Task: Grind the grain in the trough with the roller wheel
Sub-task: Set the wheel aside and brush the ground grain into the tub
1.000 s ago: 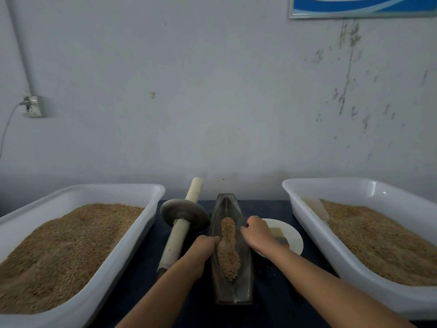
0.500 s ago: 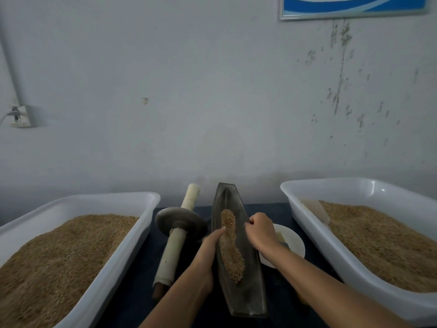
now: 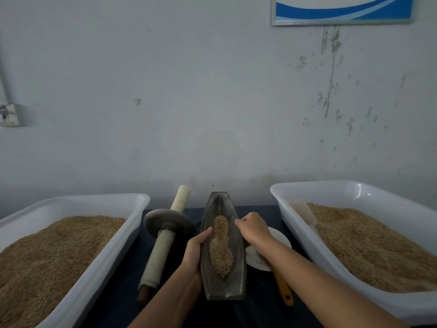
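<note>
Step in hand: positioning and steadying of the trough point(image 3: 223, 290) before grinding; grinding itself judged not yet begun, roller wheel untouched.
Trough: dark, boat-shaped, lengthways on the table point(image 3: 260, 311), centre of view, between the two hands.
Grain: narrow brown heap point(image 3: 221, 247) along the trough floor, fullest toward 6 o'clock, tapering toward 12 o'clock.
Roller wheel: grey disc point(image 3: 169, 224) on a pale shaft, lying on the table just beside the trough at its 9 o'clock; shaft running from 12 to 6 o'clock, slightly tilted.
Left hand: point(image 3: 195, 253) palm pressed flat against the trough's left wall, fingers straight, pointing toward 12 o'clock; grip unclosed, holding nothing.
Right hand: point(image 3: 253, 229) at the trough's right rim, about 3 o'clock of the heap; fingers curled, apparently hooked on the rim; firm grasp or mere rest cannot be told.
Forearms: both entering from 6 o'clock, converging on the trough.
Next move, as judged: release of the trough, lift of the roller wheel by both shaft ends, disc edge set into the groove over the grain.
Surroundings: white plate point(image 3: 282, 237) partly under the right wrist; yellow handle point(image 3: 285, 292) at 5 o'clock of the trough; white tub of grain left point(image 3: 111, 252), white tub of grain right point(image 3: 295, 209).
</note>
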Available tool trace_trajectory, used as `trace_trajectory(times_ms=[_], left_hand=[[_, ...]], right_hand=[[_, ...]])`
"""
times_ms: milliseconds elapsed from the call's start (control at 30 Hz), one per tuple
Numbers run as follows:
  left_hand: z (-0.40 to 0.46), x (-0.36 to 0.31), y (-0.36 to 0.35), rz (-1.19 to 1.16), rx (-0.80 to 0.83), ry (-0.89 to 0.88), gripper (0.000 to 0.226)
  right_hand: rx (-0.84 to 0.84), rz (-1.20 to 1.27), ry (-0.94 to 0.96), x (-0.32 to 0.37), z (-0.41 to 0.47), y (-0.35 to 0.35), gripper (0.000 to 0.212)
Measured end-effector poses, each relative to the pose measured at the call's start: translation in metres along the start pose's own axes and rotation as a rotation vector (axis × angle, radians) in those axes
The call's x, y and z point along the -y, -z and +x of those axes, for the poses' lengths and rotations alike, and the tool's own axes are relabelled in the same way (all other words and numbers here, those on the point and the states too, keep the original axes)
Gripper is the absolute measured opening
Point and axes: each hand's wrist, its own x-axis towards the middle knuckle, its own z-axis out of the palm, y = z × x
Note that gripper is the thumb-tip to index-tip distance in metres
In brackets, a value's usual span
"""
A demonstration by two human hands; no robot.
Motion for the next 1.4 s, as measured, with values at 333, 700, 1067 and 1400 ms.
trace_trajectory(times_ms=[333,700,1067,1400], left_hand=[[-0.002,-0.016,-0.007,0.014,0.040,-0.036,0.032],[-0.016,-0.010,-0.001,-0.012,0.021,-0.010,0.035],[-0.027,-0.037,-0.012,-0.001,0.082,-0.069,0.035],[-0.046,-0.112,0.004,0.035,0.060,-0.233,0.033]], right_hand=[[-0.039,-0.643,-0.007,-0.037,-0.048,0.035,0.069],[0.041,-0.689,0.054,-0.039,-0.079,0.018,0.070],[-0.037,0.149,0.119,0.034,-0.083,0.040,0.013],[0.044,0.560,0.118,0.116,-0.075,0.035,0.009]])
